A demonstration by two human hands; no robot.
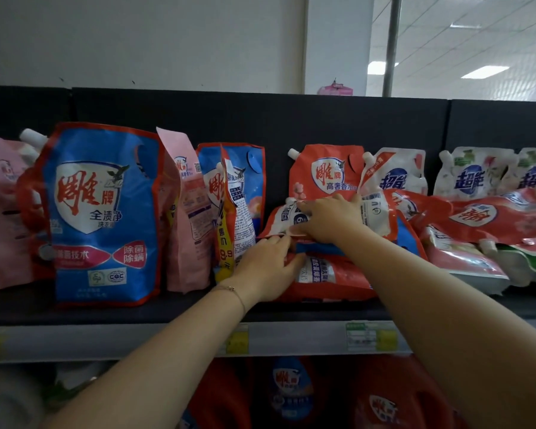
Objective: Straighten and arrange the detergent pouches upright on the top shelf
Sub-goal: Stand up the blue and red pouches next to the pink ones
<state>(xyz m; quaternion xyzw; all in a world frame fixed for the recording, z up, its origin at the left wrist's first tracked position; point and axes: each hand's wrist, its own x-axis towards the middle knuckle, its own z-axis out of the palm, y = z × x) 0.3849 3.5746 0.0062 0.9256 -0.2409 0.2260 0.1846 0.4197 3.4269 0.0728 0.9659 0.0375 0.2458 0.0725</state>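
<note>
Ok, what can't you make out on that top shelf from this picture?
- Head view: whether the left hand and right hand have a grip on the fallen pouches; fingers hide the contact.
- Pink pouch: cut off by the left edge.
- Price tags: blurred, unreadable.
- Bottles below: dark, partly behind the arms.
</note>
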